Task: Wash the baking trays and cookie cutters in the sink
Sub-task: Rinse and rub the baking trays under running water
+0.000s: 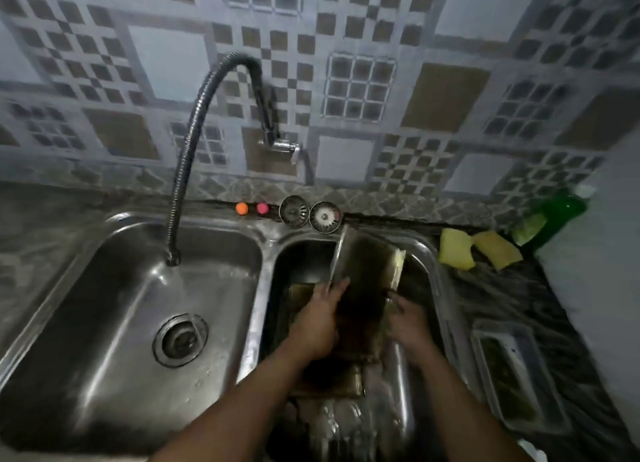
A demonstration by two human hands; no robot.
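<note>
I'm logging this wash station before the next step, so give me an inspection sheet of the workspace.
Surface: double steel sink set in a dark patterned counter.
Job's things: baking tray tilted up in the right basin; another tray lies beneath it; cookie cutters not made out.
Clutter: two yellow sponges, green bottle, two strainers, clear container.
Grippers: left hand grips the tray's left edge; right hand is at its right edge.
Cables: flexible faucet hose running water into the left basin.
Surroundings: patterned wall tiles; dim light.
</note>
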